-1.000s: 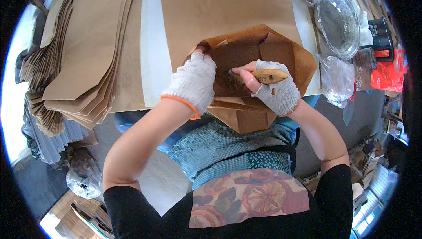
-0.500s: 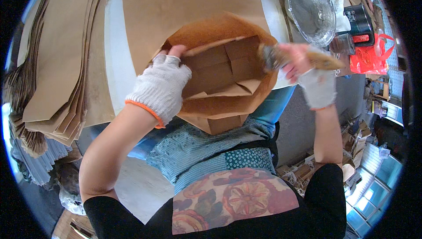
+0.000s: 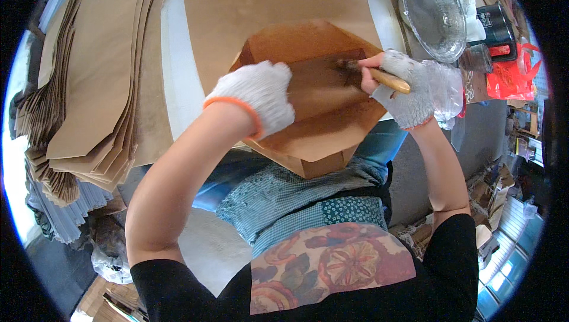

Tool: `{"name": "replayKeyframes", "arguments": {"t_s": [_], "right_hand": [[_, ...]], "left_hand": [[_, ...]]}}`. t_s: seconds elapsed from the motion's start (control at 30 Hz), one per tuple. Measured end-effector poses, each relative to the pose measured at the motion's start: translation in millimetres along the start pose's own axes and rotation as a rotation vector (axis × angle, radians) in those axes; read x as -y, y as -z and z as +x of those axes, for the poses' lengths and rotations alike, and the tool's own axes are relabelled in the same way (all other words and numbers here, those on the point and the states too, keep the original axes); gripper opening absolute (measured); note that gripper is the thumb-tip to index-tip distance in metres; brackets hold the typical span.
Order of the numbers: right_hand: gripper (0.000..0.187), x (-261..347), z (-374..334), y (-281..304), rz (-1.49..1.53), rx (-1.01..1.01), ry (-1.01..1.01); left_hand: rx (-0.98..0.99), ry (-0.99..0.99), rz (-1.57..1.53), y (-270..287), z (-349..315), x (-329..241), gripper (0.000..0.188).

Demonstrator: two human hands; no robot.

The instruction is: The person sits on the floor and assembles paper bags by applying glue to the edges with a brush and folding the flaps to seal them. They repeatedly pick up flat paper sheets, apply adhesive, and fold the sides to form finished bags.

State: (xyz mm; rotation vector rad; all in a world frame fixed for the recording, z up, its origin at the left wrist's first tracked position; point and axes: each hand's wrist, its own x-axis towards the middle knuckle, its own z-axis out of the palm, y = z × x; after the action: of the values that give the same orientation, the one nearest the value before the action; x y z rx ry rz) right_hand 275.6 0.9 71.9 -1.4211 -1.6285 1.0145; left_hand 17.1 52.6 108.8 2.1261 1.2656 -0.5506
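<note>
Left hand [image 3: 255, 97]: gloved, orange-cuffed, back turned upward, set at left side of kraft paper bag [image 3: 323, 106]. Right hand [image 3: 403, 88]: gloved, angled inward at right side. Bag: mouth spread between the 2 hands; bristles of wooden-handled brush [image 3: 389, 80] held within. Clear basin [image 3: 455, 33]: placed farther right, contents indistinct. Left fingers: hidden, spread cannot be told. Right fingers: closed around brush handle.

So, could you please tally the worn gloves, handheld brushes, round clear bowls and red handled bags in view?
White gloves: 2
Brush: 1
Clear bowl: 1
Red bag: 1
Total: 5
</note>
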Motion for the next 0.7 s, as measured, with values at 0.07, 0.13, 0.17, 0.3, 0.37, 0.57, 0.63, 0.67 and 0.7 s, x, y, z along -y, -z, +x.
{"name": "replayKeyframes", "arguments": {"t_s": [0.07,0.13,0.17,0.3,0.37,0.57,0.63,0.67,0.7], "right_hand": [[0.014,6.4,-8.5,1.9,-0.290,-0.184,0.087],[0.012,19.1,-18.2,-8.8,-0.147,-0.300,-0.045],[0.014,21.9,-24.2,-19.9,0.068,-0.313,-0.194],[0.015,40.1,-24.6,-74.2,0.334,-0.057,-0.383],[0.012,29.8,-23.3,-84.2,0.079,-0.072,-0.125],[0.011,17.8,-35.0,-46.2,-0.493,-0.213,0.059],[0.013,17.3,-41.8,-32.7,-0.621,-0.220,0.029],[0.013,18.2,-44.2,-26.5,-0.686,-0.223,0.016],[0.015,25.1,-45.1,-20.2,-0.642,-0.172,-0.062]], "left_hand": [[-0.033,-0.041,0.060,-5.0,27.7,-4.8,0.043],[-0.078,-0.018,0.029,-9.7,49.1,-2.6,0.033],[-0.080,0.001,0.025,-10.2,56.2,1.1,0.032],[-0.113,0.093,-0.019,-14.2,70.6,13.3,0.030],[-0.117,0.114,0.024,-16.6,75.2,15.9,0.030],[-0.172,0.137,0.042,-16.4,74.1,12.8,0.024],[-0.161,0.153,0.068,-13.8,70.7,11.3,0.024],[-0.159,0.161,0.079,-12.0,69.0,9.7,0.024],[-0.171,0.183,0.086,-11.6,68.9,9.8,0.024]]}}
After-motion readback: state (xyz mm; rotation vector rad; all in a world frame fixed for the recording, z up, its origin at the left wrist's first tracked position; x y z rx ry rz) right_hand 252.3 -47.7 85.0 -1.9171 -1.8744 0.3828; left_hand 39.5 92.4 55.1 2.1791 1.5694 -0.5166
